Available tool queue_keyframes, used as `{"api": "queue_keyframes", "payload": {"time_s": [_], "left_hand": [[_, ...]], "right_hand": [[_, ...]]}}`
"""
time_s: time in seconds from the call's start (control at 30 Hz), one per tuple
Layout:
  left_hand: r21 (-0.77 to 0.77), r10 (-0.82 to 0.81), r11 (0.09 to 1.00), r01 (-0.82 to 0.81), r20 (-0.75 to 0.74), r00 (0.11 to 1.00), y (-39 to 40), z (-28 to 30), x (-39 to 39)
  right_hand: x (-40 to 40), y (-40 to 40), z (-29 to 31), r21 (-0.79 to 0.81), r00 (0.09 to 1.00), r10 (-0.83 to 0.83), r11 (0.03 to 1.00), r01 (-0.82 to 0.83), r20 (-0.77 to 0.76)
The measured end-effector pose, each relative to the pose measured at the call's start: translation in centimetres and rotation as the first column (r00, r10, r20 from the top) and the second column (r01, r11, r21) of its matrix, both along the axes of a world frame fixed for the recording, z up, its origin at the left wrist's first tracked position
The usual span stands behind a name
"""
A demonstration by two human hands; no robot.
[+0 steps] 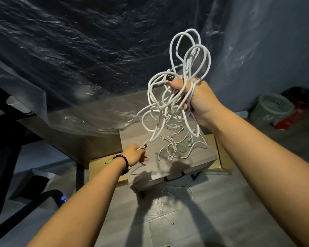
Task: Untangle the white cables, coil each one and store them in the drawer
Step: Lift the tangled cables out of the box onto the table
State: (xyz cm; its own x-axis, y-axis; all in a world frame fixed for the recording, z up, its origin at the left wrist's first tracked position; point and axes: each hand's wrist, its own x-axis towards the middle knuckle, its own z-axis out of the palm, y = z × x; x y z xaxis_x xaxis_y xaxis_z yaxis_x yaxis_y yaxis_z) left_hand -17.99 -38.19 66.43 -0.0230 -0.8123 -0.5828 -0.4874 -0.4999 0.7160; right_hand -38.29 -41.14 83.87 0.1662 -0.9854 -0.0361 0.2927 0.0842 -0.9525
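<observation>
We are holding the tangle (169,97) high in our right hand (197,97), fingers curled tight round a bunch of its loops, while our left hand (135,154) is pinching one free end low over the cabinet (137,138). More thin cables (175,147) are lying on the cabinet top, another on the floor. To do this well, we are aiming to loosen the right grip so loops can slip, then draw the end out slowly, easing it back wherever it snags.
</observation>
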Motion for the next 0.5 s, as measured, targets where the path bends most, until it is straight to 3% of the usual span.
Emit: {"api": "queue_keyframes", "payload": {"time_s": [0.07,0.17,0.3,0.37,0.43,0.5], "left_hand": [[0.115,0.152,0.983,-0.141,-0.088,0.984,-0.4,0.7,0.3],[0.23,0.412,0.903,-0.363,-0.222,0.884,-2.4,1.7,1.0],[0.241,0.527,0.85,-0.468,-0.401,0.749,-6.4,4.3,0.9],[0.221,0.529,0.843,-0.491,-0.51,0.678,-8.3,5.4,0.3],[0.232,0.535,0.822,-0.52,-0.627,0.566,-10.5,5.5,-0.1],[0.259,0.534,0.806,-0.532,-0.704,0.468,-12.4,4.5,-0.2]], "right_hand": [[-0.6,-0.7,0.5,-0.081,0.992,-0.059,0.995,0.051,-0.109],[-0.5,-1.7,0.9,-0.2,0.943,-0.107,0.979,0.044,-0.316],[0.8,-4.1,-1.1,-0.311,0.802,-0.171,0.95,-0.019,-0.573],[1.5,-5.7,-3.0,-0.372,0.652,-0.237,0.925,-0.074,-0.72],[2.2,-7.4,-5.2,-0.402,0.437,-0.307,0.905,-0.141,-0.845],[2.9,-9.2,-7.8,-0.39,0.306,-0.322,0.9,-0.194,-0.896]]}}
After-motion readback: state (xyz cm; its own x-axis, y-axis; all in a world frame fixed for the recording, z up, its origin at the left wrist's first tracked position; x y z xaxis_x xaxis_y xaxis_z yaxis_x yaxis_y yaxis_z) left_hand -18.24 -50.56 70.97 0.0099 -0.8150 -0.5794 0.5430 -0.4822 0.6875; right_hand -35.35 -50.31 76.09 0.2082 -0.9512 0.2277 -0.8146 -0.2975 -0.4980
